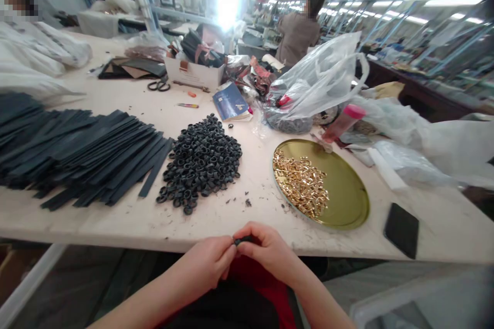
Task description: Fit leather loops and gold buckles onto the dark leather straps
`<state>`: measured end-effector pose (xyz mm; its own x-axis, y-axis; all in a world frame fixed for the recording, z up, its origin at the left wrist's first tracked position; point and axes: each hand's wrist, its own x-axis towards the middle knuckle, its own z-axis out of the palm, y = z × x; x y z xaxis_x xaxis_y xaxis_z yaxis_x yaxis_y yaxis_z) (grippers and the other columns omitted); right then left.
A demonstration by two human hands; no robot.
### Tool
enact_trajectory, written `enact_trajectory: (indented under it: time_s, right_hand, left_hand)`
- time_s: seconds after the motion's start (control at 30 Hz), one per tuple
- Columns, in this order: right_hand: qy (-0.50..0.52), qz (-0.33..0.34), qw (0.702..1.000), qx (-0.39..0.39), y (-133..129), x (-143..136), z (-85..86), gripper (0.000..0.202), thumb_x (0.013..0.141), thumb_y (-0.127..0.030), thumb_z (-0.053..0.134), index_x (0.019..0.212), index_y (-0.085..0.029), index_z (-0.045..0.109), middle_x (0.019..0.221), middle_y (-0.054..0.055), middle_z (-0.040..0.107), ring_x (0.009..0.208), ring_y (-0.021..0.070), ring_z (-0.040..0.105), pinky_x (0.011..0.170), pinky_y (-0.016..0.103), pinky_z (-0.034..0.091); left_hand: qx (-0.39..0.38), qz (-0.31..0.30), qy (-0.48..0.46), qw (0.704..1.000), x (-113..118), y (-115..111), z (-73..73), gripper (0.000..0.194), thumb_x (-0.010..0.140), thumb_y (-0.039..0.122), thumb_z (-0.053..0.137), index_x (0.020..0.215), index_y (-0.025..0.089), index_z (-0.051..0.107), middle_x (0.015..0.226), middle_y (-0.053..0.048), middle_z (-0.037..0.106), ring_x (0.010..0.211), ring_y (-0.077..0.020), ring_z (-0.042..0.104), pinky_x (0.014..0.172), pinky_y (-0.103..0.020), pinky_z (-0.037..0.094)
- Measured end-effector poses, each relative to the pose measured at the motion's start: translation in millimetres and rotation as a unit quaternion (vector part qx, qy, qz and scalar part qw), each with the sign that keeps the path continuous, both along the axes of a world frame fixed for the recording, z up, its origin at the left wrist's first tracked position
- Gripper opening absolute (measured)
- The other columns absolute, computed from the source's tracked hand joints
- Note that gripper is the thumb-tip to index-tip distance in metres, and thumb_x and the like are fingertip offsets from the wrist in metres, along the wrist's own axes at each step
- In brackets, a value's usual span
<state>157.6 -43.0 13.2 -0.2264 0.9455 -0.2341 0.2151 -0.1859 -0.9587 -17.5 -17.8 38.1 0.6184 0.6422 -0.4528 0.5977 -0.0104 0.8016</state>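
Small black loop (242, 240): pinched between fingertips of left hand (206, 262) and right hand (268, 249), both closed on it, at near table edge (154, 229). Beyond: black loop pile (200, 162), black strap stack (77, 149), brass tray (347, 200) of gold buckles (303, 182), phone (401, 229).

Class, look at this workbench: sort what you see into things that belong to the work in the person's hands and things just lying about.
In use: left hand and right hand pinching a small black loop; pile of black loops; black straps; gold tray of gold buckles.

Lying about: phone; scissors; blue booklet; plastic bag; pen.
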Motion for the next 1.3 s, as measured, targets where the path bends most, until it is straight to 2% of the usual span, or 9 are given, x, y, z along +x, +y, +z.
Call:
enact_trajectory:
  time_s: [0.2, 0.3, 0.4, 0.5, 0.6, 0.87, 0.97, 1.1, 1.3]
  right_hand:
    - [0.070, -0.087, 0.993, -0.032, 6, -3, -19.9, 0.029, 0.069, -0.031, 0.064, 0.095, -0.020, 0.057, 0.069, -0.003, 0.056, 0.063, 0.0115, 0.052, 0.057, 0.023, 0.040]
    - [0.024, -0.090, 0.996, 0.018, 11, 0, -20.6, 0.054, 0.069, -0.032, 0.064, 0.118, -0.024, 0.044, 0.078, -0.002, 0.058, 0.069, 0.0141, 0.054, 0.061, 0.025, 0.042]
    - [-0.120, -0.125, 0.979, 0.104, 35, 28, -9.5, 0.041, 0.078, -0.036, 0.053, 0.114, -0.020, 0.047, 0.078, 0.001, 0.058, 0.070, 0.0155, 0.054, 0.066, 0.027, 0.042]
    - [-0.371, -0.199, 0.895, 0.150, 75, 68, -1.9, 0.021, 0.082, -0.034, 0.045, 0.086, -0.018, 0.059, 0.083, 0.006, 0.059, 0.075, 0.0181, 0.053, 0.069, 0.030, 0.037]
    - [-0.430, -0.186, 0.874, 0.127, 111, 95, -6.5, 0.015, 0.076, -0.028, 0.052, 0.066, -0.019, 0.058, 0.071, 0.005, 0.058, 0.069, 0.0178, 0.052, 0.064, 0.029, 0.034]
    - [-0.304, -0.167, 0.934, 0.086, 104, 103, 1.8, 0.027, 0.081, -0.038, 0.042, 0.067, -0.019, 0.051, 0.056, -0.003, 0.047, 0.053, 0.0125, 0.043, 0.051, 0.024, 0.032]
    - [-0.082, -0.162, 0.983, 0.021, 81, 85, 16.0, 0.028, 0.080, -0.044, 0.045, 0.071, -0.018, 0.051, 0.055, -0.005, 0.044, 0.049, 0.0092, 0.040, 0.048, 0.021, 0.032]
    - [0.276, -0.171, 0.941, -0.094, 48, 44, 26.2, 0.026, 0.066, -0.037, 0.069, 0.070, -0.016, 0.055, 0.061, -0.004, 0.049, 0.050, 0.0053, 0.040, 0.049, 0.018, 0.033]
    - [0.303, -0.127, 0.938, -0.110, 13, -6, 16.7, 0.022, 0.069, -0.033, 0.068, 0.070, -0.015, 0.056, 0.062, -0.003, 0.051, 0.053, 0.0065, 0.044, 0.054, 0.021, 0.037]
  left_hand:
    - [-0.052, 0.082, -0.043, 0.994, 5, 10, -18.0, 0.048, 0.082, 0.044, 0.034, 0.122, 0.019, 0.042, 0.070, -0.001, 0.063, 0.064, -0.0164, 0.058, 0.059, -0.023, 0.043]
    - [-0.010, 0.125, -0.103, 0.987, 8, 18, -25.4, 0.043, 0.079, 0.047, 0.041, 0.114, 0.023, 0.052, 0.106, -0.005, 0.062, 0.097, -0.0204, 0.054, 0.084, -0.025, 0.039]
    - [-0.025, 0.151, -0.110, 0.982, 11, 28, -28.0, 0.036, 0.078, 0.048, 0.043, 0.097, 0.022, 0.059, 0.081, -0.002, 0.063, 0.078, -0.0187, 0.055, 0.070, -0.023, 0.042]
    - [-0.066, 0.182, -0.108, 0.975, 17, 33, -29.1, 0.035, 0.077, 0.049, 0.042, 0.083, 0.018, 0.057, 0.052, 0.004, 0.043, 0.050, -0.0119, 0.040, 0.046, -0.020, 0.032]
    - [-0.094, 0.187, -0.138, 0.968, 26, 32, -30.6, 0.034, 0.076, 0.049, 0.041, 0.077, 0.018, 0.052, 0.049, 0.008, 0.029, 0.044, -0.0087, 0.029, 0.041, -0.019, 0.023]
    - [-0.090, 0.174, -0.112, 0.974, 30, 31, -25.7, 0.028, 0.080, 0.045, 0.035, 0.069, 0.020, 0.042, 0.041, 0.009, 0.034, 0.034, -0.0072, 0.027, 0.035, -0.018, 0.019]
    - [-0.053, 0.178, -0.145, 0.972, 38, 34, -16.6, 0.026, 0.079, 0.042, 0.038, 0.068, 0.019, 0.043, 0.041, 0.009, 0.038, 0.036, -0.0064, 0.030, 0.037, -0.017, 0.023]
    - [-0.073, 0.239, -0.190, 0.949, 49, 31, -4.4, 0.026, 0.075, 0.046, 0.043, 0.070, 0.020, 0.041, 0.040, 0.011, 0.035, 0.031, -0.0051, 0.024, 0.032, -0.017, 0.018]
    - [-0.091, 0.291, -0.233, 0.923, 42, 8, 7.7, 0.027, 0.072, 0.045, 0.050, 0.073, 0.019, 0.043, 0.042, 0.012, 0.032, 0.035, -0.0044, 0.022, 0.033, -0.016, 0.017]
